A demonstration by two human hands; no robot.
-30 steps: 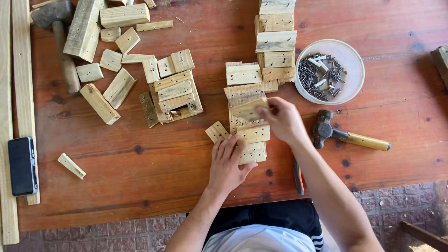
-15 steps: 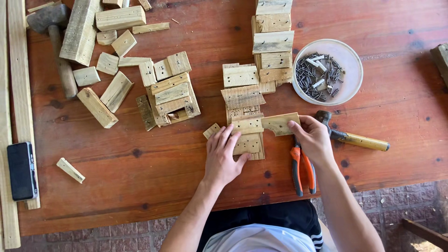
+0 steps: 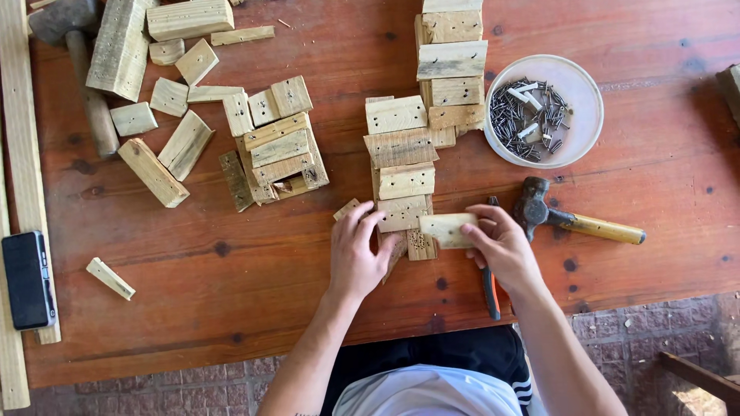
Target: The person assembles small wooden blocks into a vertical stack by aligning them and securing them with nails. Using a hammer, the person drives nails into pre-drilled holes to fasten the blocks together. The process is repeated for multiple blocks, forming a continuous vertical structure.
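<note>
I have my right hand (image 3: 505,246) pinching a small pale wooden block (image 3: 447,229) in closed fingers, just right of the stacked row of pale wood offcuts (image 3: 401,173). My left hand (image 3: 356,250) lies open, steadying that row on the reddish wooden surface (image 3: 231,262); seating the block looks like the step, and it needs careful alignment.

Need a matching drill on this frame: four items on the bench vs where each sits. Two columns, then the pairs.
1 hammer
2 phone
3 nail bowl
4 wood block

A in the right hand
B table's far left edge
C right of the block row, top
D just right of the right hand, on the table

Pairs: 1-D, 2-B, 3-C, 4-A
</note>
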